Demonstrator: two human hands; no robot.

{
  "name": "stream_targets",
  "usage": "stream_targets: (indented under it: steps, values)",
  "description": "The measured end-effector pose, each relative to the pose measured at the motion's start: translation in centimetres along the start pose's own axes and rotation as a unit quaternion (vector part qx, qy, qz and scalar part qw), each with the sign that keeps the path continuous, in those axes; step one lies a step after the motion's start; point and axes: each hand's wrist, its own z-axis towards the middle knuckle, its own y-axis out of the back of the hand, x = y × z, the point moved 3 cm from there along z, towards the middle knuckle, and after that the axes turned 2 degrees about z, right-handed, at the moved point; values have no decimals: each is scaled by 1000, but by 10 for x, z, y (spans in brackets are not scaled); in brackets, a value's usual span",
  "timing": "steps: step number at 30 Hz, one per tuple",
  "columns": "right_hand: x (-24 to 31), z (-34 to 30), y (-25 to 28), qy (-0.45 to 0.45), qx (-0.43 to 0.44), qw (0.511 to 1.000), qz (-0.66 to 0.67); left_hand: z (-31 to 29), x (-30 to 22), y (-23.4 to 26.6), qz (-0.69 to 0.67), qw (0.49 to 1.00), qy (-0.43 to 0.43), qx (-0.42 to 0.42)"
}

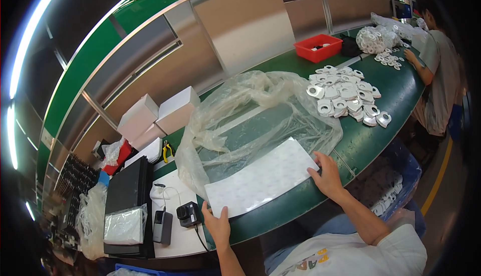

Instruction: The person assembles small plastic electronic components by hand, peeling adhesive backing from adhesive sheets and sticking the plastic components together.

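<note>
A white glossy sheet [260,178] with faint rows of pale shapes is stretched between my hands near the bench's front edge. My left hand [217,226] grips its lower left corner between thumb and fingers. At the sheet's right end, my right hand [325,175] pinches the edge, thumb below and fingers above. Behind the sheet a large clear plastic bag [240,93] lies spread out and crumpled, partly under the sheet. A heap of white plastic parts with round holes [345,93] lies to the right of the bag.
On the left are a small black camera [188,214], a grey device [162,227], a black folder [128,196], yellow-handled pliers [168,151] and white boxes [178,107]. A red bin [318,48] stands at the back. A co-worker [441,70] handles similar parts at the far right.
</note>
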Motion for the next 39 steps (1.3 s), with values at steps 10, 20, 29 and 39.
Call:
stream_targets:
  steps: [10, 20, 29, 39]
  values:
    - [-35, 17, 33, -32, -47, 994, 90, 19, -100, 7, 184, 957, -223, -6]
    - [-51, 91, 20, -57, -72, 981, 168, 139, -3, 245, -246, 938, -10, -244]
    - [-66, 51, 11, -160, -92, 974, 131, 258, 119, 323, -214, 849, 90, -475]
    - [-169, 170, 112, -24, -111, 993, 24, 223, 104, 238, 411, 794, 234, -383]
